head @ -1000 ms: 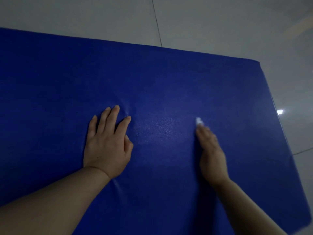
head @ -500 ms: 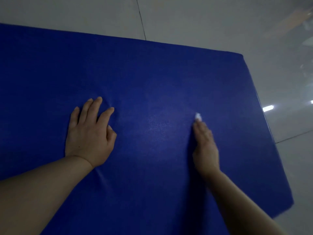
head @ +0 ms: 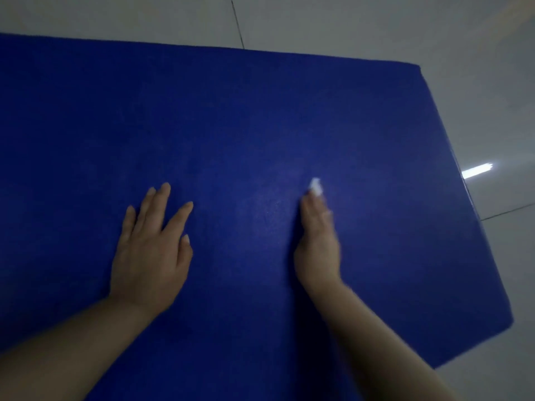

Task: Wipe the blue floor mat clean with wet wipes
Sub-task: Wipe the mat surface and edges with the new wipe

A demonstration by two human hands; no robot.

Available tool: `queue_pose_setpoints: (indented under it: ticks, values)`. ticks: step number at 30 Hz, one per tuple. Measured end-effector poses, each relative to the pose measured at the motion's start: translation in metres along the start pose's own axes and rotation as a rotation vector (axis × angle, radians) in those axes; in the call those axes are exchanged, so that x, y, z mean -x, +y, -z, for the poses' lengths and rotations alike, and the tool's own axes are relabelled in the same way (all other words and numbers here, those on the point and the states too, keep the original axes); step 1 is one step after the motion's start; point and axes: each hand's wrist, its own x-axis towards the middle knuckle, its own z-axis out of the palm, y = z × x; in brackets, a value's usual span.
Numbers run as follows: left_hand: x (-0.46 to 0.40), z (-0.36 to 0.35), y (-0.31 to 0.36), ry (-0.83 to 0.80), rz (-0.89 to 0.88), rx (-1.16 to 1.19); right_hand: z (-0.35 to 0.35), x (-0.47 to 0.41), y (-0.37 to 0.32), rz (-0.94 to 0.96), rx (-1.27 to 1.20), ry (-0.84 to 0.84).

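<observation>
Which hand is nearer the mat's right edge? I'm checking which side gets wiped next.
Right. The right hand lies closer to the mat's right edge; the left hand rests flat further left.

Blue floor mat (head: 260, 125): deep blue, finely textured, thick-edged, lying flat on the floor, far right corner visible. Wet wipe (head: 315, 186): small white wad, mostly hidden, lying on the mat right of centre.

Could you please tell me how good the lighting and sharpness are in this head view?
Head view: dim overall, the blue mat dark with a faint sheen between the hands; a bright glare streak reflects off the tiled floor; the right hand and white wipe are motion-blurred, the left hand sharper; wide-angle distortion bends the mat's edges.
</observation>
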Motion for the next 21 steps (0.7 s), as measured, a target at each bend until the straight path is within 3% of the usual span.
queue_pose_setpoints:
  ticks: [3, 5, 7, 11, 14, 16, 19, 21]
  values:
    - [0.037, -0.014, 0.003, -0.030, -0.032, -0.066, -0.022, 0.065, -0.060, 0.485, -0.038, -0.203]
    - [0.041, -0.019, -0.001, -0.038, -0.041, -0.110, -0.019, 0.072, -0.052, 0.598, -0.059, -0.263]
    - [0.039, -0.019, -0.001, -0.034, -0.040, -0.097, -0.007, 0.051, -0.012, 0.466, -0.008, -0.201]
    - [0.039, -0.018, 0.001, -0.026, -0.034, -0.086, 0.023, 0.016, 0.070, -0.037, 0.102, 0.003]
    - [0.039, -0.016, 0.002, -0.027, -0.037, -0.081, 0.020, 0.021, 0.059, -0.170, 0.067, 0.071]
    - [0.038, -0.016, 0.002, -0.027, -0.034, -0.087, 0.006, 0.046, 0.021, -0.006, -0.002, 0.047]
    - [0.039, -0.016, 0.002, -0.031, -0.038, -0.097, -0.010, 0.096, -0.035, 0.458, -0.050, -0.164]
    - [0.038, -0.016, 0.001, -0.027, -0.048, -0.106, -0.010, 0.102, -0.042, 0.666, -0.072, -0.275]
